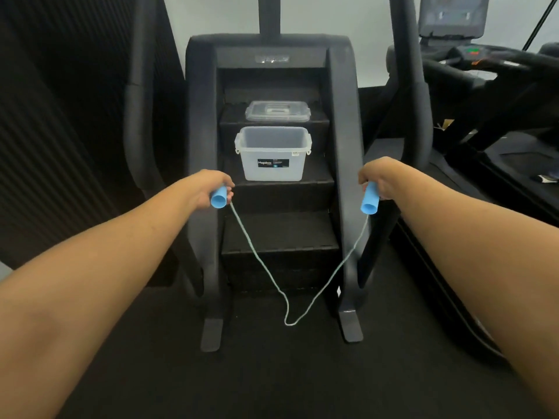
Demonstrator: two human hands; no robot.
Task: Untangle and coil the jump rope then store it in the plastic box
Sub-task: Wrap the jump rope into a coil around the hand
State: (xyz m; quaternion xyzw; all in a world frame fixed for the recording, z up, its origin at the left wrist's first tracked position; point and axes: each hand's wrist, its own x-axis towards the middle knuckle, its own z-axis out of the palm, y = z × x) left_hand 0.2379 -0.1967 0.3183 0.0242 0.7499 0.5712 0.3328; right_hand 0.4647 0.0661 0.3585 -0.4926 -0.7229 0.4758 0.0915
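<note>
My left hand (213, 185) grips one light-blue handle (218, 199) of the jump rope. My right hand (376, 176) grips the other blue handle (370, 199). Both arms are stretched out and held apart. The thin pale cord (266, 269) hangs between the handles in a single V-shaped loop, with its lowest point near the dark floor. An open translucent plastic box (273, 154) with a black label stands on a step of the stair machine, between and beyond my hands. Its clear lid (277, 111) lies on the step above.
A black stair-climber machine (343, 146) with side rails and two floor feet frames the steps. A treadmill (490, 65) with a console stands at the right. A dark ribbed wall runs along the left. The floor is dark.
</note>
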